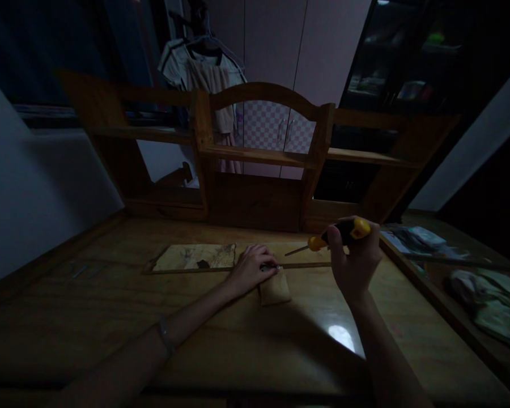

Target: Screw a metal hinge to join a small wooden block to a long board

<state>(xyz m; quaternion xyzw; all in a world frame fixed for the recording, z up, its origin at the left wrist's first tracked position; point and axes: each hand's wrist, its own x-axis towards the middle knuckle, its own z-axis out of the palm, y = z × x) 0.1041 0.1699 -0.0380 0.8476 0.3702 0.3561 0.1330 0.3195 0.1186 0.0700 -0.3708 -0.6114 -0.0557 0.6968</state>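
My right hand (357, 266) is wrapped round a yellow and black screwdriver (346, 229), raised over the desk. The metal shaft points left and slightly down, its tip apart from my left hand. My left hand (255, 267) is closed at the fingertips on a small dark piece with a shiny metal bit (272, 267), too small to name. Its fingers rest at a long flat wooden board (301, 255). A small light-brown block or pad (275, 289) lies just below those fingertips. Torn-edged patterned paper (195, 256) covers the board's left part.
Behind the board stands a wooden shelf unit (255, 153) along the desk's back. Thin small items (85, 271) lie on the desk (221, 351) at the left. To the right, a lower surface holds plastic-wrapped things (425, 241) and crumpled cloth (493, 300).
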